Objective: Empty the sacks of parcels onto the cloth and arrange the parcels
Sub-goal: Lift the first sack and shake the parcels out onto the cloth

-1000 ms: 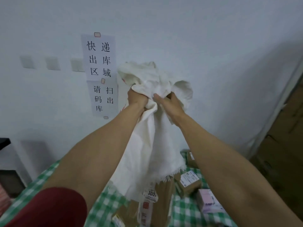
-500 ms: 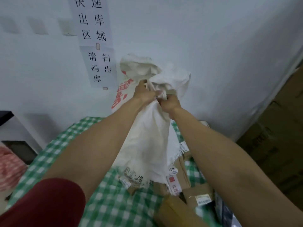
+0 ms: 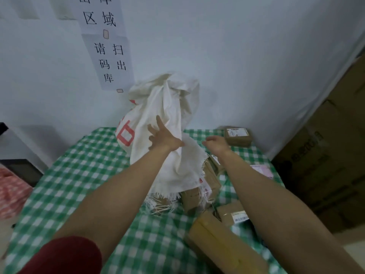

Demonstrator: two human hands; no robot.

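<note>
Sack (image 3: 156, 107) upright, mouth down, directly ahead of left grip (image 3: 166, 139), spread against it; right grip (image 3: 216, 143) slack, empty.

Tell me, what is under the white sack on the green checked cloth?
Brown cardboard parcels stick out from under the frayed lower edge of the white sack, lying on the green checked cloth. The fabric covers the rest, so whether more parcels lie beneath cannot be seen.

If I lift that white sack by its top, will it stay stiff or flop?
Probably floppy: the white sack is creased and slumps over at its top. Likely light, as brown parcels lie outside its frayed mouth. Those loose threads may snag.
</note>
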